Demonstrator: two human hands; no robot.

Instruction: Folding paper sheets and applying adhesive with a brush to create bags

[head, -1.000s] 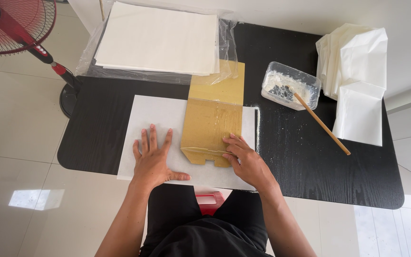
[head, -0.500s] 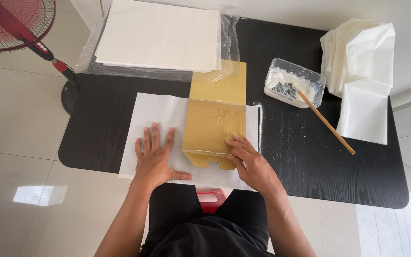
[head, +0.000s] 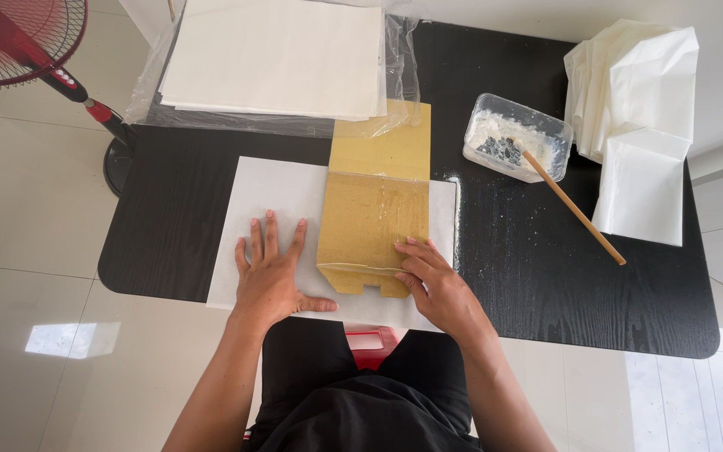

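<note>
Only one view here, the head cam looking straight down at a black table with rounded corners.

The left hand lies flat, palm down, fingers spread wide and thumb pointing off to the right, pressing on a white sheet of paper that sits at the near edge of the table. It grips nothing, it just rests on the sheet.

The right hand sits at the lower right corner of a yellow-brown cardboard piece, fingers loosely curled with the tips on the card's edge (looks like a press more than a pinch, but I can't tell for sure whether anything is tucked under the fingers). The card lies on top of the white sheet, a bit right of its middle, and has a little notched tab at the near end. Its far end runs past the sheet and under the lip of a clear plastic bag.

That bag holds a stack of white sheets at the far side of the table.

To the right of the card there's a clear plastic tub with white paste in it, and a wooden stick leaning out of it toward the near right. Some white smears on the table just beside the sheet's right edge. Further right, a pile of folded white paper bags.

Top left, off the table, a red fan stands on the tiled floor.
</note>
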